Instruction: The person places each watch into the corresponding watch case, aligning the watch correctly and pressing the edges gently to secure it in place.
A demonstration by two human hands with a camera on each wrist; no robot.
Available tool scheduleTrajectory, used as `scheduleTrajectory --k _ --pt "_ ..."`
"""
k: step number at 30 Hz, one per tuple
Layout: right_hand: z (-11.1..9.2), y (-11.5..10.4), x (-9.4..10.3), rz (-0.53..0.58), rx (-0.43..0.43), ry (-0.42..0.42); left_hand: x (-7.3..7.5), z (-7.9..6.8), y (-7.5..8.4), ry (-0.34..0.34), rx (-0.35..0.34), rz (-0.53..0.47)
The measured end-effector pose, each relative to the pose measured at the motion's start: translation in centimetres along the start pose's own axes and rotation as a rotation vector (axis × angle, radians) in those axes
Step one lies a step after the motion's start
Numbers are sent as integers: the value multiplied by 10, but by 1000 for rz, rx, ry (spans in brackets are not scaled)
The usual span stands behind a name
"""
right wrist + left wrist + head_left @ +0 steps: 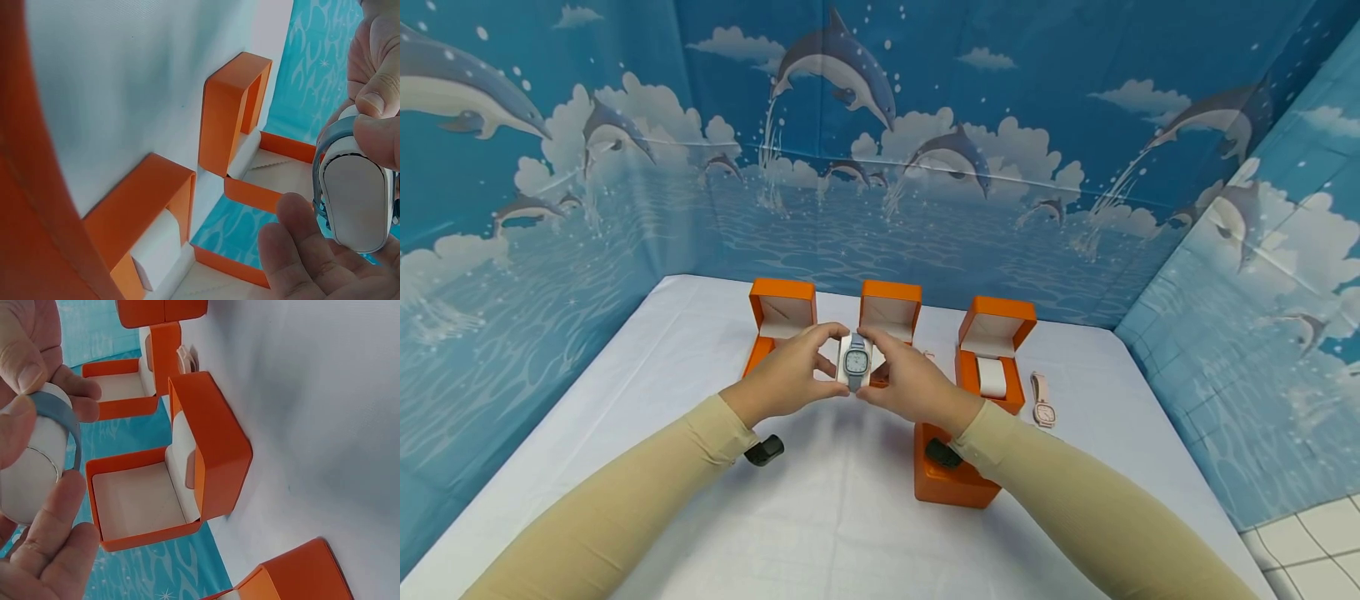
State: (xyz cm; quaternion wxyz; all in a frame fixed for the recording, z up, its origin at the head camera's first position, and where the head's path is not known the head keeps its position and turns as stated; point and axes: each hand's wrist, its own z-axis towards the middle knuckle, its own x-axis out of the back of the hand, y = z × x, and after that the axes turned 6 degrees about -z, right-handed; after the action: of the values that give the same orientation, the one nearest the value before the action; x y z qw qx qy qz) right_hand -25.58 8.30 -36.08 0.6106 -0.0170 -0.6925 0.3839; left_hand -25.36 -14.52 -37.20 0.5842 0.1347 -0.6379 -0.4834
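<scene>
A square-faced watch point(856, 361) with a blue-grey strap point(336, 132) is wrapped round a white watch cushion point(28, 481). My left hand point(793, 377) pinches one side of it, thumb below and fingers above in the head view. From the other side my right hand point(917, 379) grips it the same way. Both hold it above the table, dial towards the head camera. Behind the hands stand an open orange watch box at the left point(782, 298) and another in the middle point(891, 298); the hands hide parts of both.
A third open orange box point(1000, 315) holds a white cushion point(992, 377). Right of it lies a pink watch point(1043, 412) on the white tablecloth point(820, 517). Another orange box point(958, 490) stands nearer, beneath my right wrist. A dolphin-print curtain point(880, 192) encloses the table.
</scene>
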Motion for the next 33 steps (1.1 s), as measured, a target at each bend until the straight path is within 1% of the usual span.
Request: scheduleTrajectory --k 7,19,25,30,33 --pt "-1 0 0 -2 12 2 1 0 -1 -7 0 5" --pt "0 -2 -1 -12 15 14 3 0 -2 -19 19 -39" --pt "1 -2 -2 7 42 15 4 -1 -2 -16 2 -38" --pt "3 -2 -3 -2 34 12 5 -1 -4 -11 -16 -29" --pt "4 -3 -3 -5 34 17 6 -1 -5 -14 -15 -39"
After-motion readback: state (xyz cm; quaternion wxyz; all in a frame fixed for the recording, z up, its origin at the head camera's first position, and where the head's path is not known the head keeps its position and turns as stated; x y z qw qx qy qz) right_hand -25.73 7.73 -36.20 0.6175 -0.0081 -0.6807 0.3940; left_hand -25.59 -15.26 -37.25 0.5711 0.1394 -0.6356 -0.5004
